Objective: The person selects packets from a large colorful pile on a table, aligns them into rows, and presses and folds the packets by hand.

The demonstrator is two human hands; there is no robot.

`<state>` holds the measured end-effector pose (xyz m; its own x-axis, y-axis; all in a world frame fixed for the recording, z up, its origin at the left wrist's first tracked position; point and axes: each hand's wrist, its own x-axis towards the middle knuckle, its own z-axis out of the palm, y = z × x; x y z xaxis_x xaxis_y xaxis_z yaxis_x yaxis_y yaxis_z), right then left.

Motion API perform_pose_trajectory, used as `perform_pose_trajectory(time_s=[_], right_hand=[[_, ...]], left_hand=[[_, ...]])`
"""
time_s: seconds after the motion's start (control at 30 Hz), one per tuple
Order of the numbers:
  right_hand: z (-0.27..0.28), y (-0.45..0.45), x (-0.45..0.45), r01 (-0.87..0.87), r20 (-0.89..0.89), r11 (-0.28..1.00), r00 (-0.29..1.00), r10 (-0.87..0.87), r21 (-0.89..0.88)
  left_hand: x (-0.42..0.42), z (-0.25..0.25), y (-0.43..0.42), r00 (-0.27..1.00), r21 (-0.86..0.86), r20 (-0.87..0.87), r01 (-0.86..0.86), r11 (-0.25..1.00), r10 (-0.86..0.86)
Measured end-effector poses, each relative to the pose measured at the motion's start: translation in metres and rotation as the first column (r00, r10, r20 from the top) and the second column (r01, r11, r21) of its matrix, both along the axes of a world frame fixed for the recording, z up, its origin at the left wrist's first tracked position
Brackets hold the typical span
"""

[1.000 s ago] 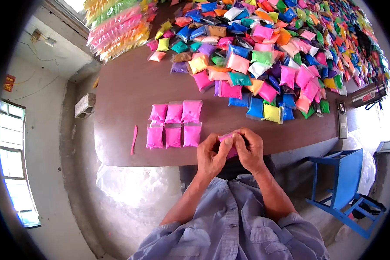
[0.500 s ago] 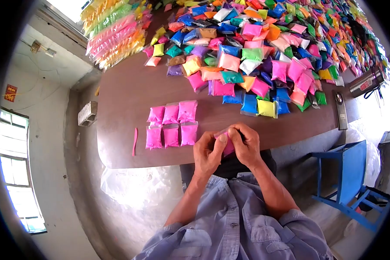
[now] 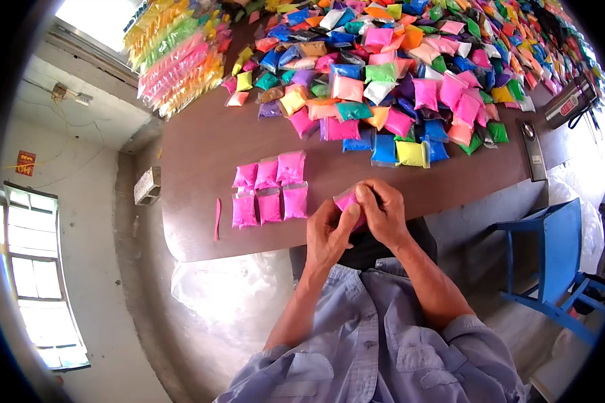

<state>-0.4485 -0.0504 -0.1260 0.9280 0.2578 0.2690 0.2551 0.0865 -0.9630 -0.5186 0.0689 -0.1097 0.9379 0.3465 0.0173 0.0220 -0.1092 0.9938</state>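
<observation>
Between my two hands is a small pink packet in clear plastic (image 3: 345, 199), held just over the table's front edge. My left hand (image 3: 329, 232) is closed on its left side, the thumb pressed against the front. My right hand (image 3: 382, 213) pinches the upper right part with thumb and bent fingers. The lower part of the packet is hidden by the hands. To the left lie several like pink packets (image 3: 268, 205) in two rows on the brown table (image 3: 195, 161). A thin pink plastic stick (image 3: 217, 219) lies left of these rows.
A large heap of coloured packets (image 3: 383, 94) covers the table's far side. Flat clear bags in yellow, green and pink (image 3: 175, 60) stack at the back left. A flask (image 3: 570, 104) and a long metal-like object (image 3: 532, 151) lie right. A blue stool (image 3: 548, 248) stands at lower right.
The view has shifted slightly. More of the pink packet's top shows between my hands, its upper edge now tilted differently. Both hands keep their hold; the rows on the table stay as they were.
</observation>
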Motion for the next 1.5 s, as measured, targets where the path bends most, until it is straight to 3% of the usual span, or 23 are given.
perform_pose_trajectory(time_s=[0.1, 0.17, 0.23, 0.27, 0.33, 0.47, 0.53, 0.63, 0.7, 0.83, 0.9, 0.93, 1.0, 1.1, 1.23, 1.3, 1.5], right_hand=[[0.001, 0.001, 0.000, 0.034, -0.025, 0.998, 0.999, -0.033, 0.052], [-0.002, -0.001, 0.000, -0.040, -0.078, 0.996, 0.996, 0.046, 0.074], [-0.001, 0.002, -0.002, -0.004, -0.095, 0.994, 0.995, 0.014, 0.106], [-0.001, 0.004, -0.003, 0.033, -0.113, 0.990, 0.993, -0.018, 0.134], [-0.003, 0.000, -0.008, 0.071, -0.048, 0.995, 0.997, -0.068, 0.070], [0.009, -0.002, -0.018, 0.053, 0.138, 0.998, 0.989, -0.050, -0.017], [0.007, -0.003, -0.021, 0.037, 0.042, 0.999, 0.998, -0.039, 0.033], [-0.007, -0.003, -0.019, 0.083, -0.228, 0.980, 0.973, -0.040, 0.182], [-0.010, -0.014, -0.013, 0.036, -0.256, 0.986, 0.967, 0.008, 0.164], [-0.009, -0.012, -0.008, -0.032, -0.133, 0.980, 0.989, 0.059, 0.195], [-0.010, -0.015, -0.009, -0.096, -0.187, 0.977, 0.973, 0.133, 0.192], [-0.007, -0.014, -0.011, -0.098, -0.187, 0.977, 0.973, 0.134, 0.189], [0.004, -0.012, -0.013, -0.046, -0.293, 0.969, 0.949, 0.119, 0.244], [-0.001, -0.013, -0.012, -0.069, -0.249, 0.974, 0.961, 0.123, 0.214], [-0.004, -0.011, -0.012, -0.086, -0.216, 0.969, 0.967, 0.137, 0.230], [-0.003, -0.010, -0.012, -0.054, -0.209, 0.968, 0.972, 0.107, 0.245], [-0.004, -0.014, -0.011, -0.044, -0.257, 0.966, 0.960, 0.111, 0.253]], left_hand=[[0.000, 0.006, -0.002, 1.000, -0.035, -0.008, 0.007, 0.999, -0.007], [-0.002, 0.010, 0.000, 0.999, -0.054, -0.042, 0.012, 0.998, -0.014], [-0.003, 0.012, 0.002, 1.000, 0.170, -0.014, -0.008, 0.985, 0.011], [-0.003, 0.014, 0.002, 1.000, 0.172, -0.015, -0.007, 0.985, 0.010], [-0.003, 0.019, -0.001, 0.991, 0.403, 0.041, -0.133, 0.906, 0.127], [0.002, 0.009, 0.003, 0.974, 0.558, 0.177, -0.216, 0.802, 0.139], [0.003, 0.010, 0.002, 0.974, 0.658, 0.223, -0.178, 0.732, 0.035], [-0.005, 0.009, -0.002, 0.982, 0.609, 0.188, -0.107, 0.786, -0.012], [-0.008, 0.019, -0.003, 0.987, 0.550, 0.155, -0.064, 0.833, -0.027], [0.001, 0.034, 0.003, 0.986, 0.487, 0.152, -0.136, 0.863, 0.069], [0.006, 0.036, 0.004, 0.995, 0.317, 0.087, -0.071, 0.946, 0.046], [0.005, 0.032, 0.004, 0.995, 0.315, 0.087, -0.073, 0.946, 0.048], [0.005, 0.017, 0.004, 0.999, 0.144, 0.004, -0.044, 0.989, 0.044], [0.004, 0.008, 0.004, 0.997, 0.165, 0.067, -0.058, 0.984, 0.048], [-0.001, 0.011, 0.006, 0.999, 0.146, 0.007, -0.037, 0.989, 0.036], [-0.002, 0.021, 0.002, 0.999, -0.071, -0.053, -0.017, 0.997, 0.013], [-0.007, 0.011, 0.002, 0.999, 0.133, -0.018, 0.046, 0.990, -0.044]])
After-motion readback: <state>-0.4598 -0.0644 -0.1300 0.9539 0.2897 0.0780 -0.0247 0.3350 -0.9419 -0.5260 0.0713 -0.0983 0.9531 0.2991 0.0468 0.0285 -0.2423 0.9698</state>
